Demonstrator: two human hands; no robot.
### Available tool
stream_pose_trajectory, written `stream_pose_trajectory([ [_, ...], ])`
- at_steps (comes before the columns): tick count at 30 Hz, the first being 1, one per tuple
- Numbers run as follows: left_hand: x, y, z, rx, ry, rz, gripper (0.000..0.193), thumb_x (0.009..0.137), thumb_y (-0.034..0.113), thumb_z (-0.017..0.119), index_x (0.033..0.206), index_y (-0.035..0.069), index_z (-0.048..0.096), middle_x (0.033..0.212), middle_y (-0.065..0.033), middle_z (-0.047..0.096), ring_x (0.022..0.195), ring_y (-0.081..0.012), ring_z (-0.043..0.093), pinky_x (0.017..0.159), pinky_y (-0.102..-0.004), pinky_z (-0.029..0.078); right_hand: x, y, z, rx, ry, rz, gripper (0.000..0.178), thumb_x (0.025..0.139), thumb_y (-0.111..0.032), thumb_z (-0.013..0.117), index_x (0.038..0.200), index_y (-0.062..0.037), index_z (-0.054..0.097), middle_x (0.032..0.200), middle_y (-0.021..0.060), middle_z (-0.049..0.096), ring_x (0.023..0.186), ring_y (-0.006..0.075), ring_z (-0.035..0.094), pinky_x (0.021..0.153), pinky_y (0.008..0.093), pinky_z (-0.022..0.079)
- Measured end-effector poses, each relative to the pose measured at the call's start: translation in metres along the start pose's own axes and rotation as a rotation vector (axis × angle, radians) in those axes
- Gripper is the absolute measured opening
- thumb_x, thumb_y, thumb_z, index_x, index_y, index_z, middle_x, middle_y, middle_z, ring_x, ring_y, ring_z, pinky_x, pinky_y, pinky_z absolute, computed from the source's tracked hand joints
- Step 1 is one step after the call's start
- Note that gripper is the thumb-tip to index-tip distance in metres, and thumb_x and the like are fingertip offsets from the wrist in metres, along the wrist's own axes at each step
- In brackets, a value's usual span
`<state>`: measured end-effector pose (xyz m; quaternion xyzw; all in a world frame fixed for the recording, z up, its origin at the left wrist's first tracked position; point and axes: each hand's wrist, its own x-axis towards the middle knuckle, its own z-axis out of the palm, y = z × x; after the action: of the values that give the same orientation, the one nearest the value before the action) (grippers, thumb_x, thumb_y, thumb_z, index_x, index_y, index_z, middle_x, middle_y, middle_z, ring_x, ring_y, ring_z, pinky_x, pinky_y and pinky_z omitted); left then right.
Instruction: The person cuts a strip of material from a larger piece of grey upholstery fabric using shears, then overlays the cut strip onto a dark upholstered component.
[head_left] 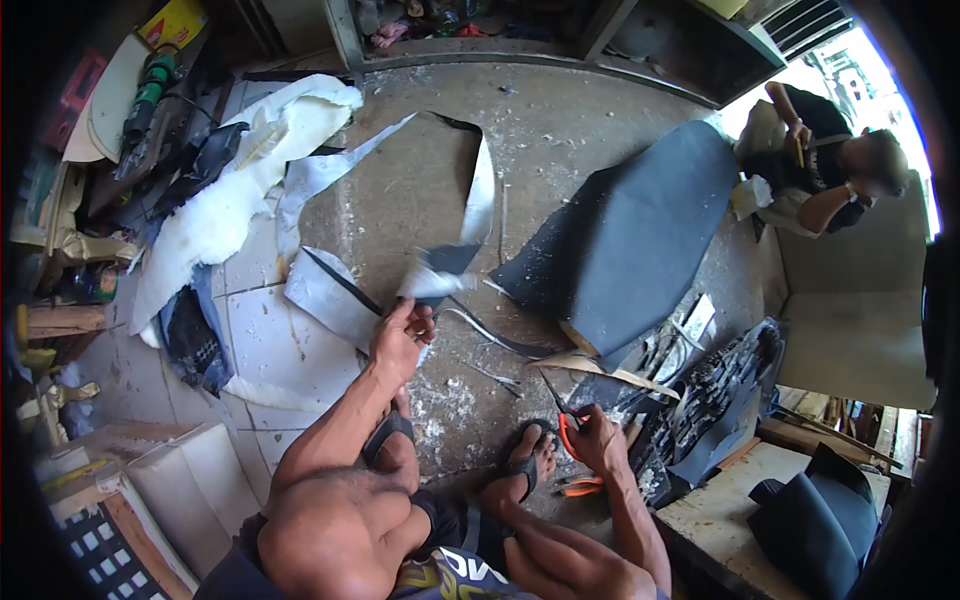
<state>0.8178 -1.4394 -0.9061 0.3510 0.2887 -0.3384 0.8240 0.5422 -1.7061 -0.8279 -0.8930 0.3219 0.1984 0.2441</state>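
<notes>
My left hand [403, 335] is closed on one end of a dark strip of sheet material with a pale backing [440, 272], which is smeared by motion. A long, narrow strip [484, 190] loops away across the floor beyond it. My right hand [598, 440] grips orange-handled scissors [567, 432], their blades pointing up and away to the left. Beneath that hand, an orange-handled tool [580, 488] lies near my sandalled foot. A large black sheet [640, 240], folded or draped over something, spreads ahead of my right hand. Whitish cut pieces [335, 300] lie left of my left hand.
White batting [215, 215] is heaped at the left over floor tiles [280, 340]. Another person [825, 165] sits at the far right, holding something small. Dark scraps [715, 400] pile up at the right, beside a wooden board [730, 500] bearing folded black material [815, 525]. Shelving [480, 52] stands at the back.
</notes>
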Motion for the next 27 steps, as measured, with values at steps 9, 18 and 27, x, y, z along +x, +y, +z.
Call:
stream_pose_trajectory([
  [9,-0.016,0.008,-0.052,0.145,0.301,-0.073,0.029,0.094,0.038,0.075,0.103,0.012,0.066,0.084,-0.0032,0.063,0.076,-0.0165,0.059,0.076,-0.0366,0.052,0.023,-0.060,0.069,0.300,-0.122,-0.019,0.059,0.086,-0.054,0.075,0.105,0.0009,0.068,0.090,0.0213,0.075,0.087,0.0378,0.075,0.078,0.0451,0.058],
  [18,-0.031,-0.003,-0.013,-0.137,0.031,-0.086,0.024,0.100,0.028,0.067,0.111,0.008,0.064,0.106,-0.0058,0.070,0.105,-0.0253,0.068,0.100,-0.0458,0.056,0.037,-0.085,0.098,0.850,-0.593,0.070,0.060,0.089,-0.059,0.073,0.108,-0.0023,0.067,0.086,0.0064,0.069,0.079,0.0155,0.066,0.069,0.0322,0.052],
  [27,-0.023,-0.044,-0.043,-0.081,0.068,-0.196,0.018,0.097,0.017,0.070,0.104,0.007,0.058,0.104,-0.0075,0.061,0.104,-0.0251,0.065,0.097,-0.0427,0.058,0.019,-0.118,0.120,1.379,-0.560,0.199,0.049,0.101,-0.058,0.057,0.102,-0.0087,0.057,0.079,0.0005,0.060,0.065,0.0131,0.060,0.062,0.0288,0.051],
])
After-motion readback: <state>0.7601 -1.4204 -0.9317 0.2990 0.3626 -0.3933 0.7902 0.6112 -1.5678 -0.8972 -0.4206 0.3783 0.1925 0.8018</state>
